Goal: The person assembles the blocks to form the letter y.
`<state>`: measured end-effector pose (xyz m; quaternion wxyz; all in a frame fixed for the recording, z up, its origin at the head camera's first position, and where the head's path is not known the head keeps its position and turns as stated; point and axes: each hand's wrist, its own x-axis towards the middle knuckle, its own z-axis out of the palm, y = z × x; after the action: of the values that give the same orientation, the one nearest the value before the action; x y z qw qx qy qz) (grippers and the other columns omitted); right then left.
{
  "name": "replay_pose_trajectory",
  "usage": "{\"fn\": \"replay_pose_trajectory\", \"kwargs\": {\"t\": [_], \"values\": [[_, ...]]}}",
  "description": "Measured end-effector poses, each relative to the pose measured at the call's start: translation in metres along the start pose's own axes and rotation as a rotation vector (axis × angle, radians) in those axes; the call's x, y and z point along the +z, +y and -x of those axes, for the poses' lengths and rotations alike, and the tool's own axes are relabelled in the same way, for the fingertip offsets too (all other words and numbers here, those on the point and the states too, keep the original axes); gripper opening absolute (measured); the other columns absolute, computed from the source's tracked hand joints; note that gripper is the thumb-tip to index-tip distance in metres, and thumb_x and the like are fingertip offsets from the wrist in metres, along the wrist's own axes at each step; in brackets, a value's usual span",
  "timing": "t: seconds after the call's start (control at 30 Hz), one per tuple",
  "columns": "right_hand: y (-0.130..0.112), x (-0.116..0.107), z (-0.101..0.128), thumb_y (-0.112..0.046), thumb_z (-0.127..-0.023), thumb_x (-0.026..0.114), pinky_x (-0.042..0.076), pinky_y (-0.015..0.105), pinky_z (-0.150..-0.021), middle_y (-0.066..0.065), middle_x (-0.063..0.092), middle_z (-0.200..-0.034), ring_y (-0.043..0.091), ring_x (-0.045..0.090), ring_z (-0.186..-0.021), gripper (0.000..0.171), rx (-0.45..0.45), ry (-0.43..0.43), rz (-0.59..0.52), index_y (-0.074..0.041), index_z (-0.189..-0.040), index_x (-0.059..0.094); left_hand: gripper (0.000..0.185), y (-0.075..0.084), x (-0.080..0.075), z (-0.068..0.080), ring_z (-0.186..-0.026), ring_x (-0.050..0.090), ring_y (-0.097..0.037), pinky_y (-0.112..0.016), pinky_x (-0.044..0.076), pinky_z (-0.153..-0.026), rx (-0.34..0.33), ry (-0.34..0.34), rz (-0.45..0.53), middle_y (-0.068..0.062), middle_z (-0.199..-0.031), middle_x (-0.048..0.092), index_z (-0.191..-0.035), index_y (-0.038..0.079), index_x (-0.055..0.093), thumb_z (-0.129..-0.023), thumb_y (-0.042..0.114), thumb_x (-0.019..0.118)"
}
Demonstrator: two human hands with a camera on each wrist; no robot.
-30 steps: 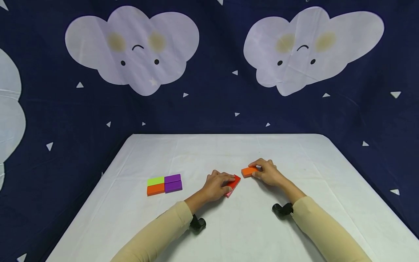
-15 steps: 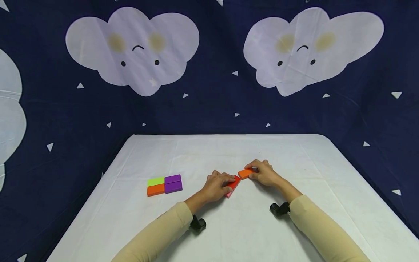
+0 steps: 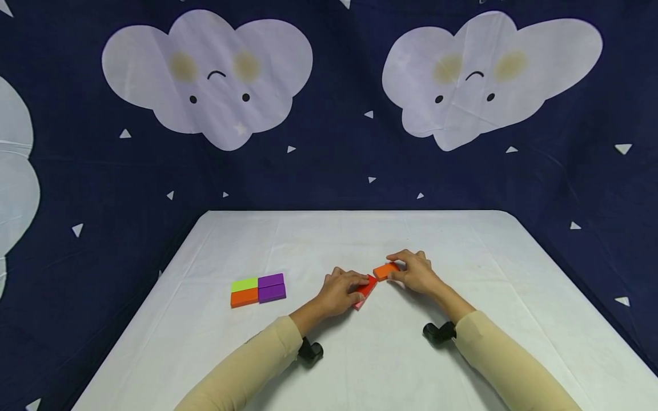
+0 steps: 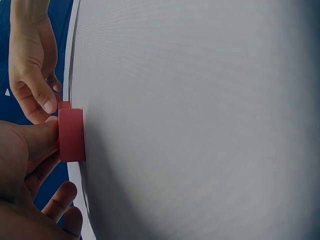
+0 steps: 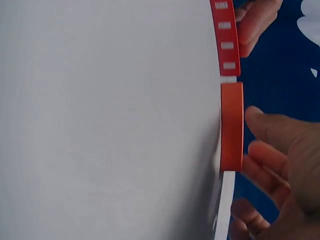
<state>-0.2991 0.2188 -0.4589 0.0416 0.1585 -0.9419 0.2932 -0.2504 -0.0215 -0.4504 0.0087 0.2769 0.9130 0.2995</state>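
The orange rectangular block (image 3: 385, 272) lies on the white-clothed bench (image 3: 390, 354), just beside the red rectangular block (image 3: 368, 286). Both look light, stiff, smooth, best pinched by the long sides. The left hand (image 3: 337, 291) pinches the red; the right hand (image 3: 417, 274) stands parted around the orange.

The table (image 3: 380, 359) leaves room to pass between the block group (image 3: 259, 290) and the left hand (image 3: 336, 292); towards the right hand (image 3: 415, 273), the red block (image 3: 369, 284) and orange block (image 3: 384, 272) stand in the way.
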Motion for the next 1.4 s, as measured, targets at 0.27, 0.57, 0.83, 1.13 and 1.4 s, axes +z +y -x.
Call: {"fn": "replay_pose_trajectory", "kwargs": {"t": [0.27,0.57,0.83,1.13,1.4], "values": [[-0.005,0.0,0.006,-0.029,-0.079,0.069,0.029,0.044,-0.081,0.015,0.06,-0.126,0.033,0.045,-0.1,0.046,0.107,0.081,0.009,-0.012,-0.121,0.063,0.035,-0.001,0.0,0.0,-0.105,0.046,-0.017,-0.031,0.03,-0.083,-0.008,-0.001,-0.014,0.007,-0.131,0.059,-0.121,0.017,0.065,-0.087,0.022,0.065],[-0.006,-0.001,0.009,-0.03,-0.079,0.07,0.028,0.05,-0.084,0.016,0.06,-0.126,0.038,0.045,-0.105,0.047,0.172,0.12,-0.003,-0.01,-0.121,0.063,0.035,-0.001,0.0,0.0,-0.105,0.045,-0.017,-0.031,0.03,-0.083,-0.011,-0.003,-0.015,0.006,-0.132,0.058,-0.122,0.017,0.064,-0.088,0.022,0.064],[-0.007,0.003,0.01,-0.032,-0.079,0.071,0.029,0.049,-0.081,0.017,0.063,-0.121,0.039,0.047,-0.102,0.044,0.178,0.132,0.003,-0.01,-0.116,0.066,0.034,-0.001,-0.001,-0.001,-0.105,0.045,-0.017,-0.032,0.03,-0.083,-0.017,-0.01,-0.011,0.007,-0.132,0.058,-0.122,0.017,0.064,-0.088,0.021,0.064],[-0.012,0.007,0.009,-0.029,-0.079,0.07,0.029,0.048,-0.08,0.017,0.063,-0.121,0.038,0.048,-0.1,0.041,0.175,0.123,0.009,-0.009,-0.115,0.067,0.034,0.0,0.0,-0.001,-0.105,0.046,-0.017,-0.031,0.03,-0.083,-0.017,-0.01,-0.018,0.006,-0.132,0.059,-0.122,0.016,0.064,-0.088,0.021,0.064],[-0.014,0.009,0.005,-0.022,-0.08,0.07,0.028,0.045,-0.079,0.016,0.064,-0.119,0.033,0.047,-0.096,0.039,0.153,0.109,-0.001,-0.009,-0.117,0.066,0.034,0.0,0.0,0.0,-0.104,0.046,-0.018,-0.031,0.03,-0.081,-0.004,-0.003,-0.024,0.006,-0.13,0.06,-0.121,0.016,0.065,-0.087,0.02,0.064]]}}
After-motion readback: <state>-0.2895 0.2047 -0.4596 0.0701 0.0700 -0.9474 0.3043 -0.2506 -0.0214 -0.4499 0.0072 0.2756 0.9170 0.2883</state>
